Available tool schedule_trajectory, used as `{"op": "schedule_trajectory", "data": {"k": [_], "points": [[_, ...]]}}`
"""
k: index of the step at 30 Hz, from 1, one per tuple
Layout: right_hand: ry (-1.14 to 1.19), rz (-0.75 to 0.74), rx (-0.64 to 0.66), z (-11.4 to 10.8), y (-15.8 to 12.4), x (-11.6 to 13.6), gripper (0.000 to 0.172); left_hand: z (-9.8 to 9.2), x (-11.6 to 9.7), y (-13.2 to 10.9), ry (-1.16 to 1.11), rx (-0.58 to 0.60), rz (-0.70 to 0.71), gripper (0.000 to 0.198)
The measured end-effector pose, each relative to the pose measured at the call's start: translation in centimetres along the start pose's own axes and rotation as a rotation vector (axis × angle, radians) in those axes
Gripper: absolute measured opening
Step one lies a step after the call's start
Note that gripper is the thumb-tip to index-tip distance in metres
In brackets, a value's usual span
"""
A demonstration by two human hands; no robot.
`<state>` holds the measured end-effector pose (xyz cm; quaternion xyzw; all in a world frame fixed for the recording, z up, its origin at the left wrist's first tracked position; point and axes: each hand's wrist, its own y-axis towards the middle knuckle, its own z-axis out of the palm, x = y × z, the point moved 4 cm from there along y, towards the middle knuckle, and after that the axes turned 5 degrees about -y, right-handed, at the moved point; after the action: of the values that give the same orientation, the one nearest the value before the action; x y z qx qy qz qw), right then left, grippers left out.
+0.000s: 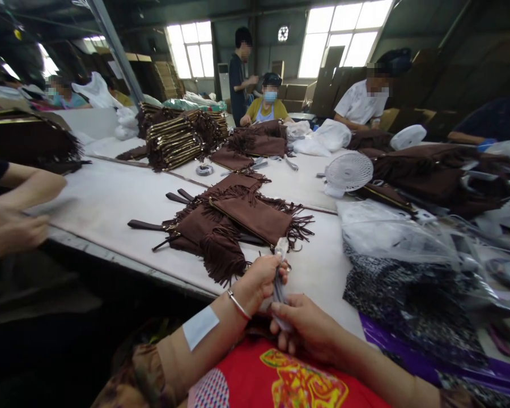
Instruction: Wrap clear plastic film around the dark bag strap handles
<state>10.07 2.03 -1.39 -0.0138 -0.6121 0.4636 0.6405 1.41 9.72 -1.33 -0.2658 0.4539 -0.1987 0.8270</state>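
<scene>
My left hand (259, 280) and my right hand (306, 328) are both closed on a small strip of pale crumpled paper or plastic (279, 272), held upright near the table's front edge. A bracelet circles my left wrist and a white plaster sits on that forearm. Just beyond my hands lies a heap of brown fringed suede bags (233, 224) with dark straps, flat on the white table (110, 198).
A small white fan (347, 173) stands at centre right. Clear plastic bags over patterned fabric (408, 266) fill the right side. More brown bags (182, 136) are stacked farther back. A co-worker's hands (12, 226) are at the left; several people sit at the far end.
</scene>
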Motion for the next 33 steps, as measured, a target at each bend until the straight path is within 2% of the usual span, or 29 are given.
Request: {"op": "schedule_trajectory", "data": {"k": [4, 6, 8, 10, 11, 13, 16, 20, 22, 25, 27, 29, 33], "points": [[-0.115, 0.1, 0.149, 0.0, -1.2, -0.7, 0.022, -1.0, -0.1, -0.3, 0.067, -0.035, 0.016, 0.012], [-0.304, 0.071, 0.098, -1.4, -1.3, -0.4, 0.022, -1.7, -0.2, -0.6, 0.111, -0.052, 0.039, 0.011], [-0.582, -0.157, -0.133, -3.8, -0.7, 1.5, 0.02, -2.2, -0.1, -0.9, 0.157, -0.04, 0.028, 0.011], [-0.881, -0.515, -0.422, -5.9, -0.1, 4.2, 0.017, -2.5, 0.2, -1.2, 0.191, -0.015, -0.007, 0.012], [-1.011, -0.689, -0.519, -6.5, 0.2, 5.4, 0.018, -2.6, 0.3, -1.3, 0.201, -0.007, -0.02, 0.013], [-1.246, -0.936, -0.566, -6.9, 1.3, 7.0, 0.023, -2.8, 0.5, -1.5, 0.212, 0.009, -0.029, 0.014], [-1.528, -1.107, -0.465, -6.3, 3.0, 7.9, 0.021, -3.1, 0.7, -1.6, 0.233, 0.034, -0.014, 0.016], [-1.707, -1.171, -0.289, -5.5, 4.0, 8.5, 0.021, -3.8, 1.3, -1.4, 0.317, 0.018, 0.013, 0.019], [-1.746, -1.169, -0.189, -5.3, 4.2, 8.9, 0.02, -4.2, 1.4, -1.2, 0.473, -0.038, 0.117, 0.02], [-1.794, -1.117, -0.089, -5.2, 4.5, 9.7, 0.018, -4.3, 0.9, -1.4, 0.854, -0.144, 0.441, 0.021], [-1.795, -1.068, -0.041, -5.0, 4.8, 10.1, 0.015, -3.9, 0.8, -1.8, 1.055, -0.173, 0.613, 0.024], [-1.756, -1.019, -0.011, -4.9, 5.2, 10.6, 0.015, -3.6, 0.9, -2.1, 1.16, -0.173, 0.674, 0.03], [-1.762, -0.997, 0.054, -4.6, 5.9, 10.8, 0.018, -3.3, 1.1, -2.1, 1.274, -0.151, 0.647, 0.039]]}}
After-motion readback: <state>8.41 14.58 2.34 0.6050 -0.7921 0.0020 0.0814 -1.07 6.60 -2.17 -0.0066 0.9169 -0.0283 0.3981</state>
